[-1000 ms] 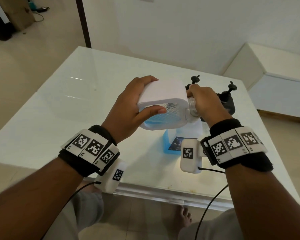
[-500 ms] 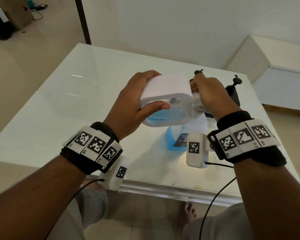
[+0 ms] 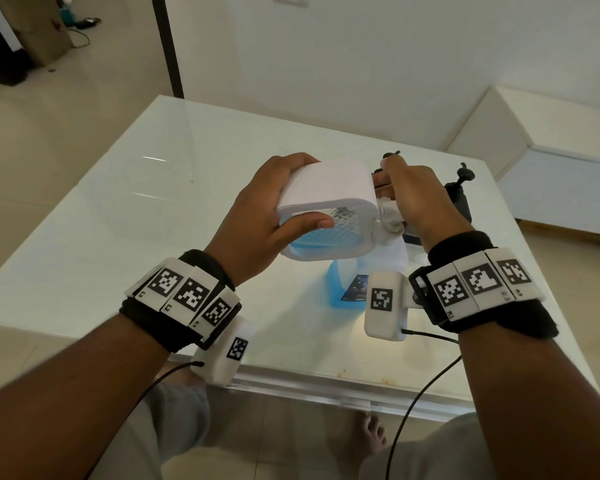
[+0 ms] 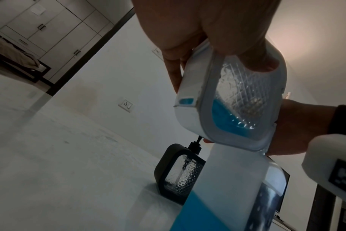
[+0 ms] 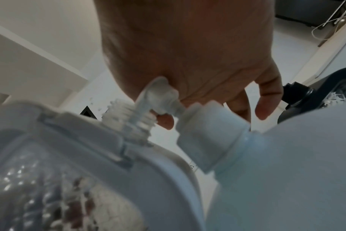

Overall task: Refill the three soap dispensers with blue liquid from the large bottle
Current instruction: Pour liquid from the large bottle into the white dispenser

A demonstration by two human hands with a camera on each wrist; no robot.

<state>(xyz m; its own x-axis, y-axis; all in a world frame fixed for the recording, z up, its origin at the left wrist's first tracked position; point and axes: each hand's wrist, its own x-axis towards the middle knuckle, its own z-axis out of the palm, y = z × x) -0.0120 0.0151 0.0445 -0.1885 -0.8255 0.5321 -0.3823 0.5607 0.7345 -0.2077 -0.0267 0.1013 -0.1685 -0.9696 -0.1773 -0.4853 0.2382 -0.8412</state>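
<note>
My left hand point(image 3: 274, 202) grips a white soap dispenser point(image 3: 326, 188) tipped on its side above the table, thumb on its clear patterned face. Blue liquid pools low inside the white dispenser point(image 4: 237, 109). My right hand point(image 3: 413, 202) curls round its white pump head point(image 3: 390, 223), and the pump head point(image 5: 158, 95) sits above a ribbed collar on the neck. The large bottle point(image 3: 347, 285) with blue liquid stands on the table under the dispenser, and its white cap point(image 5: 209, 136) is on. Two black dispensers point(image 3: 459, 195) stand behind my right hand, partly hidden.
The glossy white table point(image 3: 153, 220) stretches left and far. One black dispenser point(image 4: 178, 171) stands close behind the large bottle point(image 4: 227, 195). A white low cabinet point(image 3: 551, 150) stands beyond the table's right side. The table's near edge point(image 3: 326, 386) is just below my wrists.
Both hands keep their holds. The dispenser and my hands sit slightly farther from me than before, and my right hand covers more of the pump head.
</note>
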